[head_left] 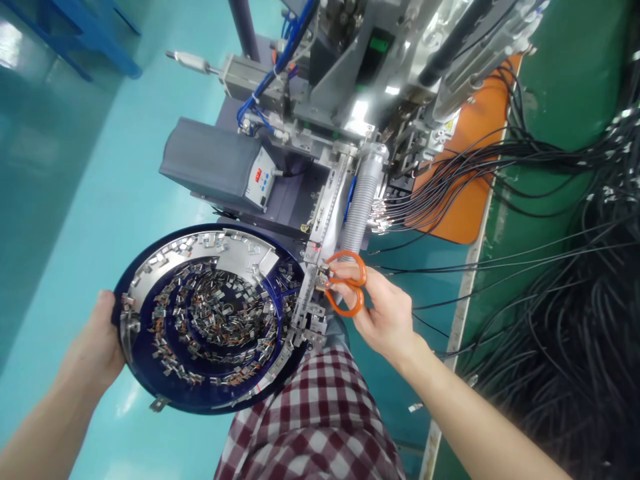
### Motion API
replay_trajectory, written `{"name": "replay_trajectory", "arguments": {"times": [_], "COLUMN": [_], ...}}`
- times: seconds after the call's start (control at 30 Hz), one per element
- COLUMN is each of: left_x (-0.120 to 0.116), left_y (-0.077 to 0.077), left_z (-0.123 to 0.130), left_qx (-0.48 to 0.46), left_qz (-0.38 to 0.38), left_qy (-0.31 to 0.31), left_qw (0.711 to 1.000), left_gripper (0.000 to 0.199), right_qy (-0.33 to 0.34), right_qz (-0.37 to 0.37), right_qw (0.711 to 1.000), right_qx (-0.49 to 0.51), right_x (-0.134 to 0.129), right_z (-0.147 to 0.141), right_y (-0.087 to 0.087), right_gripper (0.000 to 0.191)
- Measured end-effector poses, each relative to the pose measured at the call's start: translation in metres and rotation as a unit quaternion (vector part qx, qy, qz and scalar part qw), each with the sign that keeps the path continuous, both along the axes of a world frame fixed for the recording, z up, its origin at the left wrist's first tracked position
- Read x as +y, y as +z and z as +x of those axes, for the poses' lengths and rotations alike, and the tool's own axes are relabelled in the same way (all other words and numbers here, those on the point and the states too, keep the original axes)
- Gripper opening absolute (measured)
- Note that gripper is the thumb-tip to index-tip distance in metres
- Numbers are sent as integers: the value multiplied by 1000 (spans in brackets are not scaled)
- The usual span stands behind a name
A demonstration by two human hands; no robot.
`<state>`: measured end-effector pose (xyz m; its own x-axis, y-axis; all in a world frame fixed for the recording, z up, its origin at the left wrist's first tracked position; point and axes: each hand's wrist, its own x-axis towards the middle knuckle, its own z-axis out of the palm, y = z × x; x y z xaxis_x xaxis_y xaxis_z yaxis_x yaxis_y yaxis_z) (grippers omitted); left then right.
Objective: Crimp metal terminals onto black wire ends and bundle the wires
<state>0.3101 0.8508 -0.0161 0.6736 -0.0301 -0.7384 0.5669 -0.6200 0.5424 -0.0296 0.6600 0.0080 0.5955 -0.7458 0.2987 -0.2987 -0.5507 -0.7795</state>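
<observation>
A round dark blue feeder bowl [150,370] with spiral ledges holds a heap of small metal terminals [220,310]. My left hand [95,343] grips the bowl's outer left side; its thumb lies at the rim and the other fingers are hidden. In my right hand [383,310] are scissors with orange handles [360,301], fingers through the loops. Their tips point left at the metal feed track [327,213], beside a small red light. Whether the blades touch the track I cannot tell.
Behind the bowl stands a grey control box [210,160] with a red display. A ribbed grey hose [361,207] runs alongside the track to the machine [340,87]. Black cables [465,160] cross an orange board [457,213] and pile up at the right. A blue frame [85,33] stands top left.
</observation>
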Motion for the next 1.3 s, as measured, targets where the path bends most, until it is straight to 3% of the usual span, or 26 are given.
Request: {"name": "replay_trajectory", "arguments": {"times": [0.77, 1.3], "left_x": [10, 8], "left_y": [-4, -2], "left_z": [9, 4], "left_qx": [17, 27], "left_qz": [6, -3], "left_qy": [-23, -39], "left_qw": [1000, 999], "left_gripper": [37, 43], "right_qy": [-53, 13], "right_qz": [99, 107], "right_qw": [990, 993], "right_qx": [-85, -48], "right_x": [8, 28], "right_z": [-14, -13], "right_y": [-2, 5], "right_gripper": [29, 25]}}
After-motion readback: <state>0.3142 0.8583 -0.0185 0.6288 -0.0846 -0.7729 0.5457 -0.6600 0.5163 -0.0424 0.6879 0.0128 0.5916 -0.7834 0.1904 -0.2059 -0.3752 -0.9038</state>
